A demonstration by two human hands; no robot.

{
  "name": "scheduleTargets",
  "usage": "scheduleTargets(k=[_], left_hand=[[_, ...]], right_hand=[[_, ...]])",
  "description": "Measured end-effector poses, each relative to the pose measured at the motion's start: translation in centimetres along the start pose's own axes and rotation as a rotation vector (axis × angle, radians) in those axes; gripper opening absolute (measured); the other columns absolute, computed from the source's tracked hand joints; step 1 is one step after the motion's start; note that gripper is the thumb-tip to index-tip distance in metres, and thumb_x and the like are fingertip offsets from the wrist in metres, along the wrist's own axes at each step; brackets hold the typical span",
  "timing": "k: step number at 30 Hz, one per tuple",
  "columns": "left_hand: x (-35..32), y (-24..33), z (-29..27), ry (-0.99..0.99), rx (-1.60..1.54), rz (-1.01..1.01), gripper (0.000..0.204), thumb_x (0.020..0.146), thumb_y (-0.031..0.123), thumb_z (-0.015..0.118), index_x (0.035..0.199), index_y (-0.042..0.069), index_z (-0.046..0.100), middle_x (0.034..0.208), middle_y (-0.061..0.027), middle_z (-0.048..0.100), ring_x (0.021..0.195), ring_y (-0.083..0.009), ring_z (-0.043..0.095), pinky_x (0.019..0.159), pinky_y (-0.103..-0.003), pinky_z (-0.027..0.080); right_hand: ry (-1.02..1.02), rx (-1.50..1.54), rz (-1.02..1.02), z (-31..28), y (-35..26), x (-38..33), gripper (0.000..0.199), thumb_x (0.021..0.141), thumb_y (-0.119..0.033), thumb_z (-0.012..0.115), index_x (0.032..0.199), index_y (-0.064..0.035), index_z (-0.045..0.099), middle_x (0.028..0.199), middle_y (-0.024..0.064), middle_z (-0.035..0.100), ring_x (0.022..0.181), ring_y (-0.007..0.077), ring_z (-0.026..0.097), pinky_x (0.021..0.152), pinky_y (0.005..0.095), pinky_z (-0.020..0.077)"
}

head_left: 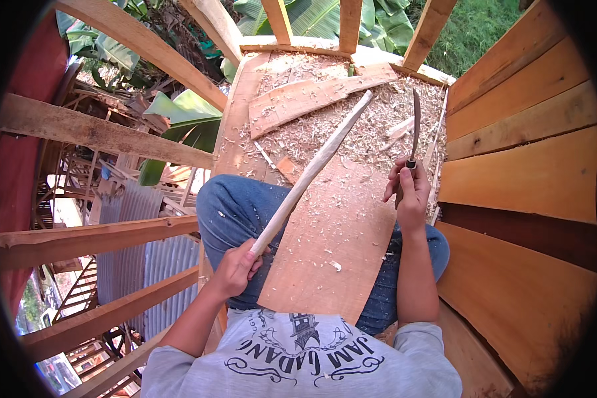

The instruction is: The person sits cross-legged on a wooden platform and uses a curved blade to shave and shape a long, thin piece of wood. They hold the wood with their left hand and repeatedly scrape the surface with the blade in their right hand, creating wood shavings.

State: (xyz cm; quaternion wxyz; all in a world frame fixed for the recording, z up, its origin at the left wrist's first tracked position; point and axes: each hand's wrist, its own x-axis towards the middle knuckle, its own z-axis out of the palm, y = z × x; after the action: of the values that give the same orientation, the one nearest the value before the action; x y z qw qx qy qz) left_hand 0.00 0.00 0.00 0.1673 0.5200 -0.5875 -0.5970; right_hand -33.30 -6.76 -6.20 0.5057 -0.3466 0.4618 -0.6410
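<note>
Broad green leaves [179, 108] beyond brown wooden bars [99, 134]; grey corrugated metal sheets [166, 257] lower left; orange-brown plank wall [517, 174] right.

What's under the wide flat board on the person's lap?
Blue jeans show along both sides of the wide board, with wood shavings near its far end. The middle underneath is covered, so I can't tell.

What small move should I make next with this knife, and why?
Perhaps bring the knife in your right hand over to the stick: the two are apart, your left hand grips the stick's near end, and wood shavings lie beyond your knees.
</note>
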Motion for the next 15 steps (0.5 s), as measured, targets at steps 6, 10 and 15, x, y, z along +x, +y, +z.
scheduleTargets(k=[6,10,15], left_hand=[[-0.4,-0.5,0.1,0.018,-0.007,0.032,0.047,0.095,0.043,0.031,0.1,-0.002,0.045,0.066,-0.0026,0.042,0.055,-0.0082,0.039,0.049,-0.022,0.034],[-0.6,-0.9,0.3,0.035,0.014,0.06,0.05,0.094,0.048,0.031,0.097,-0.001,0.043,0.067,-0.0028,0.042,0.055,-0.008,0.039,0.049,-0.022,0.034],[-1.0,-2.2,-0.2,0.052,0.083,0.144,0.047,0.094,0.044,0.034,0.1,-0.002,0.043,0.066,-0.0061,0.049,0.054,-0.0153,0.047,0.051,-0.028,0.038]], right_hand=[[0.033,-0.091,-0.033,1.0,-0.3,-1.1,0.013,0.091,-0.017,0.047,0.091,-0.0043,0.049,0.064,-0.0023,0.043,0.049,0.0042,0.038,0.043,0.0199,0.0295],[0.007,-0.398,-0.073,0.8,-0.3,-2.0,0.032,0.087,-0.031,0.06,0.071,-0.0051,0.05,0.05,-0.005,0.037,0.046,0.0047,0.035,0.043,0.0231,0.0265],[-0.095,-0.865,-0.224,4.4,-3.1,-3.0,0.039,0.084,-0.034,0.064,0.064,-0.0041,0.051,0.043,0.0043,0.042,0.038,0.0142,0.046,0.04,0.0278,0.0327]])
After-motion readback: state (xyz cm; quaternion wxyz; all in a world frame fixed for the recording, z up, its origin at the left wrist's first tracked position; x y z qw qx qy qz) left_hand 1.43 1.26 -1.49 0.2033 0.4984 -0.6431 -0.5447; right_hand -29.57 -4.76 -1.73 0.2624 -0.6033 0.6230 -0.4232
